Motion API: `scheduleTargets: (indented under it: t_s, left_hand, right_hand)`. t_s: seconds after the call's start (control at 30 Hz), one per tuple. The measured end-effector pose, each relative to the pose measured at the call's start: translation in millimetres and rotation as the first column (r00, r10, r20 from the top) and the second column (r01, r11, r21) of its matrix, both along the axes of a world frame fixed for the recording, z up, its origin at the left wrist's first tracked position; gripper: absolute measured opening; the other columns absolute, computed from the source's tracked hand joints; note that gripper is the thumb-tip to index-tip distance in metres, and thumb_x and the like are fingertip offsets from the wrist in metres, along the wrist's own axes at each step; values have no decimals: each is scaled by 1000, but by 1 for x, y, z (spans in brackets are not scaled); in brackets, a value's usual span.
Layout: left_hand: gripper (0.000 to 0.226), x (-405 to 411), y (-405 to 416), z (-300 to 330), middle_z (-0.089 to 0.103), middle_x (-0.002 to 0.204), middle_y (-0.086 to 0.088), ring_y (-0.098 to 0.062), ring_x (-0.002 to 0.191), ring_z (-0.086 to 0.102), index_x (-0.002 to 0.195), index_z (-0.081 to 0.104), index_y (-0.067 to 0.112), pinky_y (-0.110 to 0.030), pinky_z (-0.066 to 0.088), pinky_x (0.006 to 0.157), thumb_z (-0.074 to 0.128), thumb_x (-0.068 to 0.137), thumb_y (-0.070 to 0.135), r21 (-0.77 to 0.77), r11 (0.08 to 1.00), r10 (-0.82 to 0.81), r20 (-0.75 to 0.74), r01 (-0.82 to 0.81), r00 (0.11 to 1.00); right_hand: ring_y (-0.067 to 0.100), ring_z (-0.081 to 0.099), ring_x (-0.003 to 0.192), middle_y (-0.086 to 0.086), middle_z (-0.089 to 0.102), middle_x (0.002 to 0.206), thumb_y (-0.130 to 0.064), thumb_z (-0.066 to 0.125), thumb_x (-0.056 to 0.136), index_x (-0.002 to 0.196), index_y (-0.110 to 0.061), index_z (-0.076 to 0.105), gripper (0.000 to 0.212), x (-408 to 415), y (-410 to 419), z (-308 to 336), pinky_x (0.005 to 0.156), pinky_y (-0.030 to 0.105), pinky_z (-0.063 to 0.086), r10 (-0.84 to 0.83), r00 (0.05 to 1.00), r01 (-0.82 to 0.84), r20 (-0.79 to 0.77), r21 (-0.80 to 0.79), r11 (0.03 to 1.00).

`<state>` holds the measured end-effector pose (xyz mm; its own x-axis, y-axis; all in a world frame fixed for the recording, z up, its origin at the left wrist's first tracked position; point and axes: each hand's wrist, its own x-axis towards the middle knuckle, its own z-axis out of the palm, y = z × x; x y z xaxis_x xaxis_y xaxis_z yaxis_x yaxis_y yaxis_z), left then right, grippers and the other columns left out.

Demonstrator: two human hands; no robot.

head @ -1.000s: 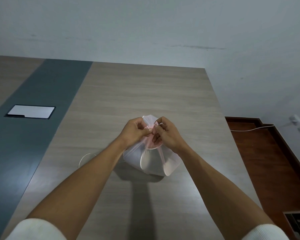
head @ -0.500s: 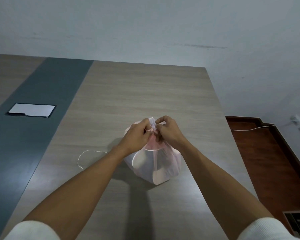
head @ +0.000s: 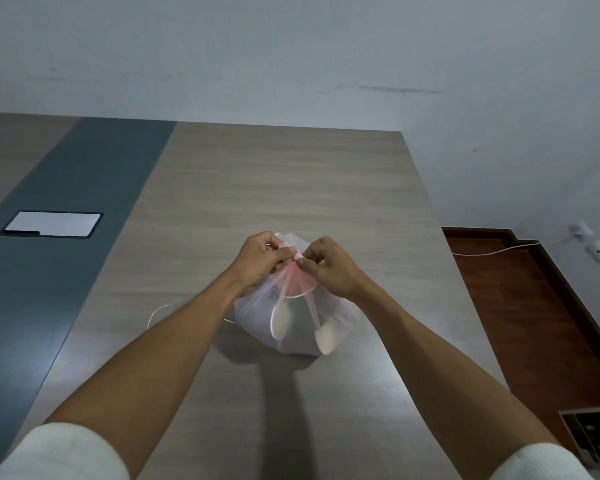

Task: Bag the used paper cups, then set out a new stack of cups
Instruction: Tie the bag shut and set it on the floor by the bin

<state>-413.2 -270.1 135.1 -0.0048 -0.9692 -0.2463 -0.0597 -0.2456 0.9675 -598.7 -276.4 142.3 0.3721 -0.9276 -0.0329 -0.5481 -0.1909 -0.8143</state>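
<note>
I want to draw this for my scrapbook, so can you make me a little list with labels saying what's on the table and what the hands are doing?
Main thing: thin see-through pinkish plastic bag with white paper cups inside
Where: on the pale wood-grain table
Left hand: pinches the bag's gathered top
Right hand: pinches the same top
Bag top: bunched between both hands
Also there: thin white string beside the bag, flat white panel in the grey table strip
New cup stack: none in view

The plastic bag [head: 291, 327] is translucent white, blushing pink at its gathered top; the paper cups [head: 282, 322] inside show white; the table [head: 291, 181] is pale wood grain with a dark grey-blue band [head: 66, 244]; the floor [head: 520, 306] is reddish-brown; sleeves [head: 59, 452] white.
</note>
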Motion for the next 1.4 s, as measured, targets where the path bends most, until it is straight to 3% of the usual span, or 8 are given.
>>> scheduleTargets:
  t_s: [0.23,0.37,0.5,0.6,0.73,1.0,1.23,1.4]
  left_hand:
    - [24,18,-6,-19,71,73,-12,-22,65,69,72,64,7,-26,48,55,88,76,10,4,958,278,222,-286,935]
    - [29,19,4,-27,68,93,-3,-17,80,61,90,68,10,-25,50,71,88,75,24,-131,953,301,403,-272,864]
    - [71,43,19,-49,45,146,-8,-29,129,49,139,50,21,-44,43,109,79,80,47,-57,939,308,583,-340,752]
    - [86,52,41,-71,35,161,-4,-33,141,43,155,29,35,-53,42,109,66,84,66,231,926,215,330,-300,919]
    - [62,47,57,-82,68,128,13,-27,115,66,132,51,54,-62,56,81,63,77,79,511,858,165,-184,-50,969]
    - [61,29,36,-46,69,127,8,-31,111,69,128,54,52,-71,52,79,74,74,68,403,915,49,-184,30,982]
    - [36,-50,26,-1,66,125,14,-26,110,67,116,56,51,-72,50,83,68,84,62,281,943,-134,-160,175,978]
    - [52,-147,35,24,62,131,13,-25,113,64,132,50,46,-69,52,81,66,86,63,214,918,-310,-139,334,941]
  right_hand:
    - [3,46,84,6,45,106,-13,66,94,79,-13,63,15,-26,-9,-18,74,7,36,91,964,-99,-248,-20,995]
    - [18,53,98,7,55,107,-22,70,91,91,-11,71,12,-24,-4,-33,90,35,47,-62,975,30,-212,-150,988]
    - [30,36,143,6,35,158,-70,57,86,149,-28,40,78,-29,14,-58,114,55,32,-347,873,380,-344,31,924]
    - [34,32,148,4,24,166,-93,46,72,160,-33,16,110,-33,32,-83,113,60,36,-466,874,479,-136,389,787]
    - [25,61,119,-6,56,142,-89,57,73,147,-44,39,89,-30,57,-101,90,52,58,-509,857,388,87,542,746]
    - [24,64,113,-2,64,129,-58,52,99,140,-27,55,52,-39,84,-79,94,39,55,-615,777,556,137,311,771]
    - [20,65,107,-5,63,123,-60,49,99,137,-31,55,48,-102,112,-44,86,33,55,-730,660,705,176,190,683]
    - [19,66,108,-4,67,122,-49,53,98,136,-32,57,42,-189,156,-22,88,38,59,-817,539,813,204,127,568]
